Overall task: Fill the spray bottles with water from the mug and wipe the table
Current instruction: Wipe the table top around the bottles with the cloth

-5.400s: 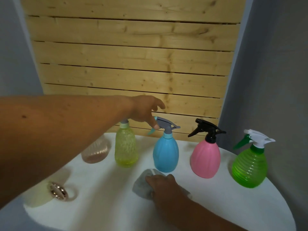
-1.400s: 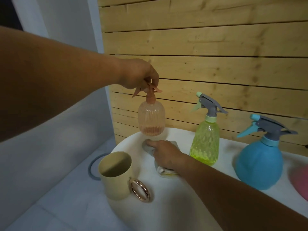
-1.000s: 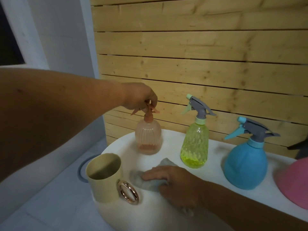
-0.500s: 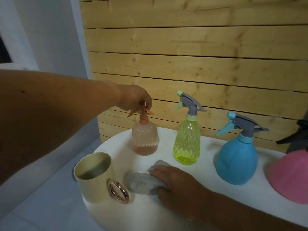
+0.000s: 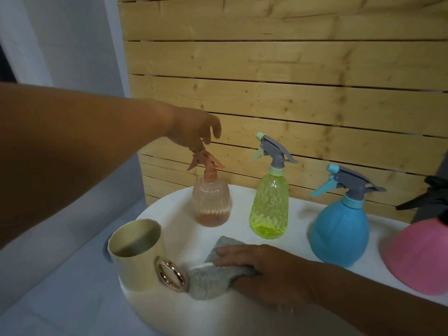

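At the far left of the white table (image 5: 242, 309) stands the mug (image 5: 138, 255), cream with a shiny copper ring handle facing the camera; its inside is too dim to tell whether water is in it. Touching that handle lies the grey cloth (image 5: 213, 275), bunched on the tabletop, and the right hand (image 5: 257, 267) rests flat on it with its fingers stretched out toward the left, pressing the cloth down rather than clutching it. Behind the mug and cloth, the peach bottle (image 5: 211, 202) stands upright on the table with a shallow layer of liquid at its bottom (the ribbed plastic is see-through). The left hand (image 5: 194, 132) hangs just above its sprayer, fingers loosely spread and pointing down; the fingertips are at or barely above the trigger top, and I cannot tell whether they touch it, but they hold nothing. To the right, the yellow bottle (image 5: 270, 204) stands upright with a grey and mint sprayer, a little liquid pooled in its base. Next comes the blue bottle (image 5: 339, 231), opaque and round, with a grey and blue sprayer pointing left. At the right edge the pink bottle (image 5: 417, 258) is cut off by the frame, its black sprayer (image 5: 431, 197) only partly seen. Behind the whole row runs a wall of pale wooden slats (image 5: 278, 88), and a grey floor (image 5: 60, 299) shows below the table at the left.
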`<state>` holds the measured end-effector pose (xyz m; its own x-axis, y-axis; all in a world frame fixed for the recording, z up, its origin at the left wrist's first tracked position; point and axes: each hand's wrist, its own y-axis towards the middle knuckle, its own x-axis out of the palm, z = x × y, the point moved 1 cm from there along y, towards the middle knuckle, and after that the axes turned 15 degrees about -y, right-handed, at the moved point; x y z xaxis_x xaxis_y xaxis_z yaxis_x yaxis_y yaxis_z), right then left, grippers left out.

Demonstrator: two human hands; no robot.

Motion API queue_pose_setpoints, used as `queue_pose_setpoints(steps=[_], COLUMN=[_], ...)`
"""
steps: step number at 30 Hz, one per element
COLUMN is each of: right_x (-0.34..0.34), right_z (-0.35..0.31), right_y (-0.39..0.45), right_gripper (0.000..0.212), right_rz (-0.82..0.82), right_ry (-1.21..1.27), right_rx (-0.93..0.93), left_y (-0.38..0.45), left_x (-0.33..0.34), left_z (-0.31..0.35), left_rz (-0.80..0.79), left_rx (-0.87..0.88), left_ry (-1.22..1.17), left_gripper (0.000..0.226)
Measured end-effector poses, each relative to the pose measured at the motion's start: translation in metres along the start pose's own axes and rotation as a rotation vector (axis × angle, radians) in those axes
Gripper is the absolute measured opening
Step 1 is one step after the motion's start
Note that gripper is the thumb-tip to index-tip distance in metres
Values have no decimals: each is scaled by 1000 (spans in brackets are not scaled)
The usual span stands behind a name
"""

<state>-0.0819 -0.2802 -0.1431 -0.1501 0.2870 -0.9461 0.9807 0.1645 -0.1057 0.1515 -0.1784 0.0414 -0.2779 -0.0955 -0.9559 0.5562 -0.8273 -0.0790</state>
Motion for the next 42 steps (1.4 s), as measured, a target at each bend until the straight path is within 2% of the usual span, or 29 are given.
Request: queue_pose_setpoints(steps=[2, 4, 6, 8, 11, 13, 16, 20, 22, 23, 24, 25, 26, 27, 29, 31, 32, 34, 38, 42], right_x=[-6, -8, -6, -2, -4, -9, -15, -11, -6, -3, -2, -2, -1, 2, 13, 33, 38, 40, 25, 17], right_z=[-9, -17, -23, -28, -38, -41, -36, -24, -19, -17, -17, -18, -20, -23, -28, -24, -19, -12, -16, -28], right_y=[1, 4, 4, 0, -9, -16, -21, -23, -24, -25, -26, -27, -27, -27, -25, -23, -24, -25, -38, -50], right_gripper=[41, 38, 42, 43, 27, 18, 23, 30, 28, 31, 39, 44, 44, 42, 51, 74, 75, 64, 53, 56], right_rz=[5, 92, 139, 100, 50, 57, 112, 236, 231, 208, 253, 377, 498, 529, 367, 266, 277, 297, 157, 154], right_ry=[43, -10, -116, -146, -81, -1, 105, 221, 137, -19, -202, -345, -380, -335, -243, -313, -385, -410, -190, -32], right_rx=[78, 154, 254, 343, 360, 341, 371, 497, 537, 552, 530, 424, 252, 75, -88, -54, -18, -23, -107, -131], left_y=[-5, -6, -6, 1, 15, 21, 26, 23, 21, 20, 18, 18, 17, 17, 16, 15, 14, 12, 10, 7], left_x=[-15, -22, -18, -6, 13, 24, 33, 32, 32, 32, 33, 33, 34, 34, 34, 33, 33, 33, 34, 36], left_z=[15, 42, 75, 96, 104, 103, 102, 101, 100, 100, 99, 99, 99, 99, 99, 99, 100, 100, 101, 101], left_rz=[160, 300, 198, -6, -154, -119, -38, -45, -55, -58, -57, -53, -51, -51, -53, -71, -81, -98, -112, -89], left_rx=[48, 182, 294, 313, 337, 379, 400, 356, 338, 334, 334, 334, 336, 336, 336, 331, 330, 331, 336, 338], left_ry=[-83, -272, -360, -236, -71, -62, -41, -71, -101, -115, -125, -130, -136, -145, -163, -185, -196, -210, -242, -236], left_gripper=[47, 43, 57, 70, 63, 48, 28, 12, 10, 10, 9, 9, 9, 9, 9, 9, 10, 11, 18, 18])
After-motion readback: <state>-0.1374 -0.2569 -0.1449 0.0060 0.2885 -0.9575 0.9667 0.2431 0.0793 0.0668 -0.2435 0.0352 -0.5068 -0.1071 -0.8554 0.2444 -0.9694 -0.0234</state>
